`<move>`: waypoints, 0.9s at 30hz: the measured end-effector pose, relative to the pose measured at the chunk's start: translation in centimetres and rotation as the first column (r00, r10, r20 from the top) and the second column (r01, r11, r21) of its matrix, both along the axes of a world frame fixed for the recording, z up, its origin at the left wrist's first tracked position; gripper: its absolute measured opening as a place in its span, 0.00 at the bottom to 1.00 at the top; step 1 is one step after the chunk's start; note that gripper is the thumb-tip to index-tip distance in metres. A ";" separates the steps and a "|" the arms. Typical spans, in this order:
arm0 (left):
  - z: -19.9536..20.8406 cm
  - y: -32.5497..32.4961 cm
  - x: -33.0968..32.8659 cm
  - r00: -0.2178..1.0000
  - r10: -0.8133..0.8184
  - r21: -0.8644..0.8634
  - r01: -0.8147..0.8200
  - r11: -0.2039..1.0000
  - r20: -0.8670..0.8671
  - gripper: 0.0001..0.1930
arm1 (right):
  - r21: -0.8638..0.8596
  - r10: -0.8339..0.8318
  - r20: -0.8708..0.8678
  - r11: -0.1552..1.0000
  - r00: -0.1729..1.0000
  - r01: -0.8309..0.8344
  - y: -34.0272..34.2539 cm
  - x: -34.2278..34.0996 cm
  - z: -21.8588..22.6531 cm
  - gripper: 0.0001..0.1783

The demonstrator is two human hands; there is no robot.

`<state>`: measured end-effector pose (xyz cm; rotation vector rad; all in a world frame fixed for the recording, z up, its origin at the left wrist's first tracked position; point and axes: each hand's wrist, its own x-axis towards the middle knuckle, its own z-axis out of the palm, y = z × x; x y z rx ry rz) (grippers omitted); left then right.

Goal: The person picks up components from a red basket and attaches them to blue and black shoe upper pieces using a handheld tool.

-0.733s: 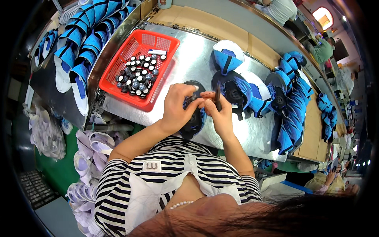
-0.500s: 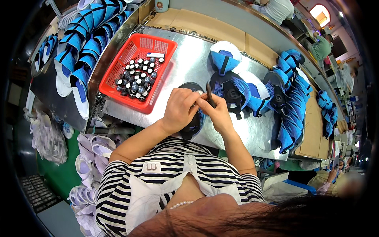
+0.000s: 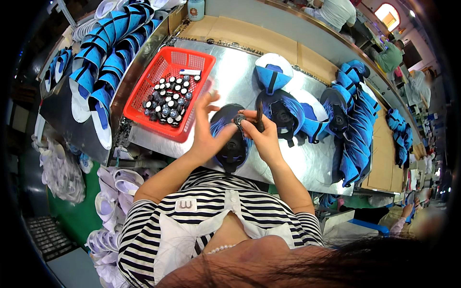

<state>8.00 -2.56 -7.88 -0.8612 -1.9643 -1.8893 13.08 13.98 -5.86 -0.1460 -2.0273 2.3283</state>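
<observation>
My left hand (image 3: 205, 129) is raised with its fingers spread and nothing in it. Between thumb and forefinger, my right hand (image 3: 264, 137) pinches a small dark round knob (image 3: 238, 119); a dark pen-like tool (image 3: 260, 110) also stands up from this hand. Beneath and between the hands lies a blue-and-black curved piece (image 3: 232, 151), possibly a shoe part, on the metal tabletop (image 3: 302, 163). Left of it, a red plastic basket (image 3: 210, 65) holds many small black knobs (image 3: 170, 103), some with white discs, and a white tube-like item (image 3: 190, 72).
Similar blue pieces stand right of my hands, including one with a white lining (image 3: 273, 72), beside a long nested row (image 3: 357, 144). More nested blue pieces (image 3: 103, 53) stand at the far left. Cardboard (image 3: 240, 33) lines the back, where a blue-green bottle (image 3: 196, 9) stands.
My left hand has come away from the right and moved left, its fingers spreading. The knob now shows in my right hand's pinch. The tool is still in that hand.
</observation>
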 end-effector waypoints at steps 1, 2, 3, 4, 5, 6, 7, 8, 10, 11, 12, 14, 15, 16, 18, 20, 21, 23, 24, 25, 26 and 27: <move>0.1 -0.8 -0.7 0.964 -0.093 0.055 0.082 0.995 0.248 0.39 | -0.018 -0.009 -0.026 1.000 1.000 0.009 0.0 -0.1 0.1 0.13; 0.8 -1.3 -0.9 0.856 -0.190 0.132 0.144 0.981 0.481 0.32 | -0.034 -0.017 -0.042 0.999 0.999 0.015 -0.2 0.0 0.0 0.13; 2.5 -1.0 -0.5 0.642 -0.410 0.364 0.212 0.907 0.647 0.20 | -0.050 -0.024 -0.058 0.999 0.998 0.021 -0.3 0.0 -0.1 0.14; 1.8 -0.6 -0.6 0.664 -0.424 0.360 0.242 0.901 0.616 0.17 | -0.066 -0.032 -0.074 0.997 0.997 0.027 -0.4 0.1 -0.2 0.15; 1.0 -0.3 -0.8 0.686 -0.436 0.354 0.270 0.896 0.582 0.15 | -0.054 -0.017 -0.075 0.998 0.997 0.013 -0.5 0.1 -0.1 0.15; 0.6 -0.1 -0.9 0.706 -0.449 0.345 0.299 0.890 0.547 0.13 | -0.042 -0.002 -0.077 0.999 0.997 -0.001 -0.5 0.2 0.1 0.16; 0.4 0.1 -0.7 0.731 -0.438 0.359 0.277 0.891 0.522 0.08 | -0.030 0.011 -0.078 0.999 0.997 -0.013 -0.4 0.2 0.3 0.17; 0.6 0.3 -0.7 0.746 -0.423 0.343 0.273 0.899 0.514 0.07 | 0.011 0.028 -0.077 1.000 0.997 -0.027 -0.2 0.3 0.4 0.17; 1.2 0.7 -0.8 0.775 -0.393 0.310 0.265 0.913 0.495 0.07 | 0.092 0.060 -0.072 0.994 0.996 -0.053 0.2 0.1 0.8 0.17; 1.7 0.8 -0.6 0.722 -0.438 0.385 0.253 0.888 0.535 0.07 | 0.088 0.073 -0.082 0.994 0.994 -0.066 0.5 0.0 0.6 0.18; 1.9 0.9 -0.6 0.724 -0.441 0.384 0.259 0.886 0.530 0.08 | 0.036 0.022 -0.096 0.999 0.995 -0.019 0.1 -0.1 1.5 0.16; 2.2 1.1 -0.8 0.734 -0.443 0.379 0.268 0.886 0.515 0.08 | 0.063 0.053 -0.131 0.997 0.990 -0.045 1.0 -0.8 1.4 0.17; 2.7 1.2 -0.6 0.731 -0.440 0.385 0.259 0.886 0.521 0.10 | 0.075 0.049 -0.161 0.997 0.986 -0.037 1.0 -0.8 1.7 0.16; 2.5 1.2 -0.5 0.688 -0.484 0.443 0.256 0.859 0.541 0.10 | 0.082 0.034 -0.156 0.996 0.987 -0.021 0.9 -0.7 1.6 0.17; 1.8 1.1 -0.5 0.603 -0.568 0.551 0.240 0.799 0.561 0.10 | 0.098 0.008 -0.151 0.995 0.988 0.007 0.5 -0.5 1.3 0.17; 1.5 0.8 -0.2 0.659 -0.493 0.425 0.277 0.862 0.569 0.09 | 0.115 -0.025 -0.169 0.992 0.985 0.045 0.3 -0.5 1.1 0.17; 1.3 0.7 0.0 0.684 -0.456 0.359 0.292 0.886 0.570 0.08 | 0.124 -0.043 -0.176 0.990 0.983 0.065 0.2 -0.4 1.0 0.17; 1.0 0.4 -0.4 0.775 -0.393 0.273 0.291 0.917 0.495 0.07 | 0.144 -0.039 -0.194 0.987 0.980 0.068 -0.1 -0.4 1.1 0.17; 0.9 0.3 -0.7 0.814 -0.361 0.228 0.285 0.931 0.454 0.07 | 0.153 -0.037 -0.202 0.986 0.979 0.068 -0.2 -0.4 1.3 0.17; 1.1 0.1 -0.8 0.755 -0.405 0.294 0.289 0.911 0.515 0.04 | 0.160 -0.031 -0.213 0.985 0.977 0.066 -0.4 -0.3 1.5 0.15; 1.4 0.1 -1.1 0.835 -0.374 0.327 0.250 0.911 0.404 0.03 | 0.189 -0.039 -0.222 0.979 0.974 0.082 -0.4 -0.2 1.5 0.15; 1.6 0.1 -1.3 0.899 -0.329 0.365 0.214 0.906 0.289 0.02 | 0.218 -0.046 -0.232 0.971 0.972 0.098 -0.3 -0.2 1.4 0.14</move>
